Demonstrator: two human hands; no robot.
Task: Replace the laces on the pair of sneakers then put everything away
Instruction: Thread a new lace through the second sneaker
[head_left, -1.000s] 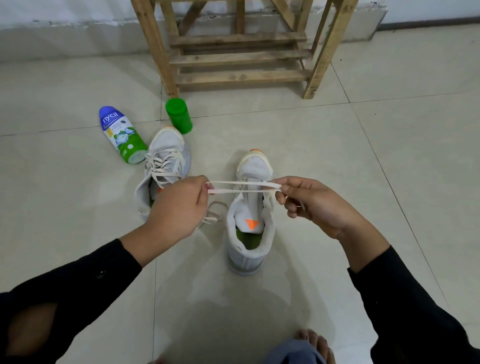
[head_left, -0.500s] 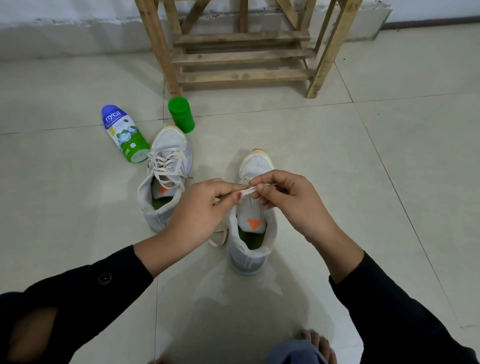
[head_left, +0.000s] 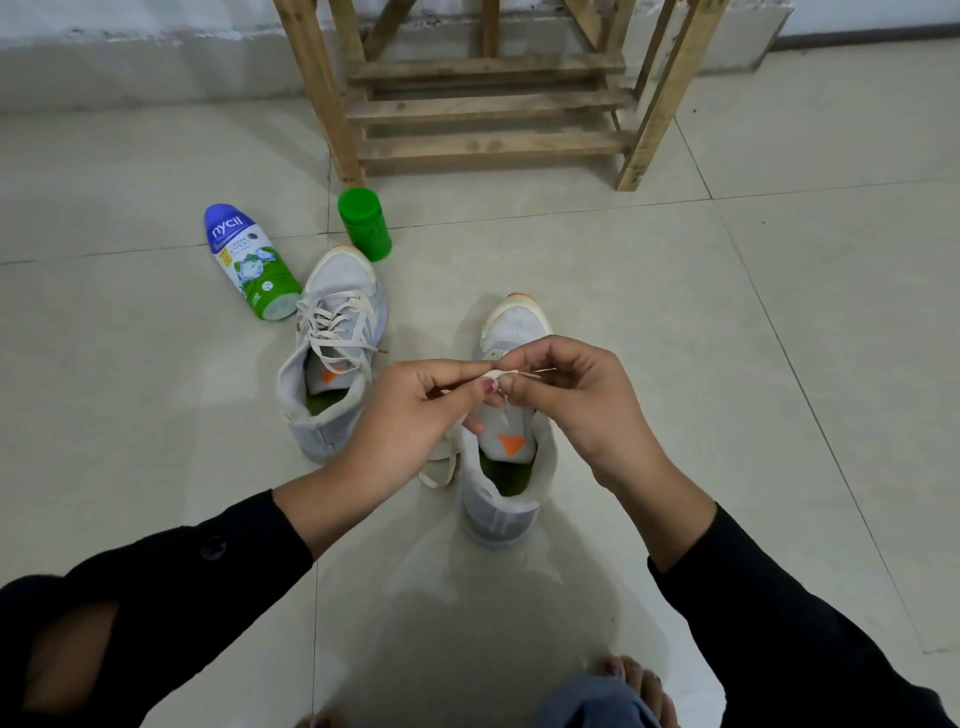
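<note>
Two light grey sneakers stand on the tiled floor, toes pointing away from me. The left sneaker (head_left: 332, 358) is laced with a cream lace. The right sneaker (head_left: 506, 452) has an orange triangle on its tongue, and my hands hide its eyelets. My left hand (head_left: 415, 410) and my right hand (head_left: 571, 400) meet fingertip to fingertip above it, both pinching a cream lace (head_left: 501, 374). A loop of that lace (head_left: 441, 462) hangs beside the shoe's left side.
A blue and green powder bottle (head_left: 247, 260) lies left of the laced sneaker. A green cylindrical container (head_left: 363, 223) stands by the leg of a wooden rack (head_left: 488, 104) at the back. My bare toes (head_left: 634, 686) show at the bottom edge.
A second ago my hands were apart with the lace stretched between them. They have come together above the right sneaker and now pinch the lace at one spot.
</note>
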